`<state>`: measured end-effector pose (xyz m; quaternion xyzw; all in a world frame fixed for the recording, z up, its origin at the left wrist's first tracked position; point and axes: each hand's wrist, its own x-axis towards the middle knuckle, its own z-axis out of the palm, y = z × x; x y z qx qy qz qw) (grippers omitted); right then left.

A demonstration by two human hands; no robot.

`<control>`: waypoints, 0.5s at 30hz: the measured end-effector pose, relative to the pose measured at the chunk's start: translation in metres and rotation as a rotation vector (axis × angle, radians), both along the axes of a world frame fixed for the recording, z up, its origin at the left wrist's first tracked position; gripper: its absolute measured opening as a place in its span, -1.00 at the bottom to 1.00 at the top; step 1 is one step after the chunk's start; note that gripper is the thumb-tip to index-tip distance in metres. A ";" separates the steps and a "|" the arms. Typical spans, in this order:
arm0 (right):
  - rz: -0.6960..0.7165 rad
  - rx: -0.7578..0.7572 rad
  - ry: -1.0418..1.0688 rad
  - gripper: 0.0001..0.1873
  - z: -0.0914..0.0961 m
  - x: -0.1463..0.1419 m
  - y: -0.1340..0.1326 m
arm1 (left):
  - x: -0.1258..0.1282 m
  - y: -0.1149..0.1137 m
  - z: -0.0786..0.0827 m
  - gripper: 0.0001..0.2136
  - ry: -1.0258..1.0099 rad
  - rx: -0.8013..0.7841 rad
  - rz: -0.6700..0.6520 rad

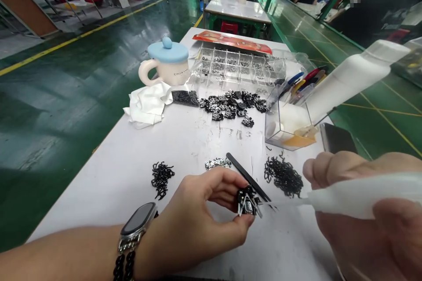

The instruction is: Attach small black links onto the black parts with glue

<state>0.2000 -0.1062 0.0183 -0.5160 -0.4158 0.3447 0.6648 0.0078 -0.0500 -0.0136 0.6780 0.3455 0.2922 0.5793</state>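
My left hand (pixel 201 217) pinches a small black and silver metal part (pixel 248 202) between thumb and fingers, just above the white table (pixel 132 171). My right hand (pixel 369 210) grips a white squeeze bottle (pixel 362 193) whose thin nozzle points left at the part. Black tweezers (pixel 247 178) lie on the table right behind the part. A small heap of silver bits (pixel 217 163) sits beside the tweezers. Two piles of thin black curved pieces (pixel 161 178) (pixel 284 176) lie to either side.
A larger heap of black parts (pixel 231 104) lies mid-table before a clear compartment box (pixel 237 68). A mug with a blue lid (pixel 166 63), a white cloth (pixel 147 105), a clear holder (pixel 290 127) with pens and a big white bottle (pixel 349 80), and a phone (pixel 338 138) stand around.
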 end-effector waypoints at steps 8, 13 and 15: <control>-0.031 -0.018 -0.078 -0.77 0.000 -0.004 0.001 | 0.000 -0.001 0.005 -0.73 0.062 -0.064 -0.039; -0.025 0.025 -0.091 -0.80 0.000 -0.005 0.002 | 0.001 0.000 0.006 -0.75 0.066 -0.071 -0.038; -0.042 0.022 -0.117 -0.77 0.001 -0.006 0.003 | 0.001 -0.001 0.005 -0.74 0.060 -0.073 -0.041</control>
